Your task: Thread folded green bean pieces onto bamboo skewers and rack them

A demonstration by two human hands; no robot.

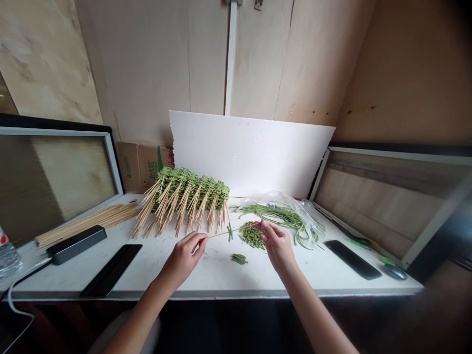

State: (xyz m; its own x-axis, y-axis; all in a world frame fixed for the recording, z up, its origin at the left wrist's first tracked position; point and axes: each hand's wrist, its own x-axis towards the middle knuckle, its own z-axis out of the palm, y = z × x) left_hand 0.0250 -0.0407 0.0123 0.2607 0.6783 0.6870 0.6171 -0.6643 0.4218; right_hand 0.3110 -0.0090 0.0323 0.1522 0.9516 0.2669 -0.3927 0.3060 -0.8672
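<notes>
Stretched between my hands is a thin bamboo skewer (220, 234), with a couple of short green bean pieces (230, 232) threaded crosswise on it. My left hand (188, 253) pinches its left end. At the other end, the fingers of my right hand (276, 242) are closed on the skewer; whether they also hold a bean piece is hidden. Below the skewer, a small bundle of cut bean pieces (239, 258) lies on the white table (206, 278). A heap of cut bean pieces (252, 237) lies just left of my right hand, partly behind it.
Filled bean skewers (191, 189) are stacked at back left, sticks toward me. Loose bamboo skewers (92, 221), a black box (76, 244) and a black phone-like slab (111, 270) lie left. Long whole beans (275, 214), a dark slab (353, 259) and a mouse (395, 271) lie right.
</notes>
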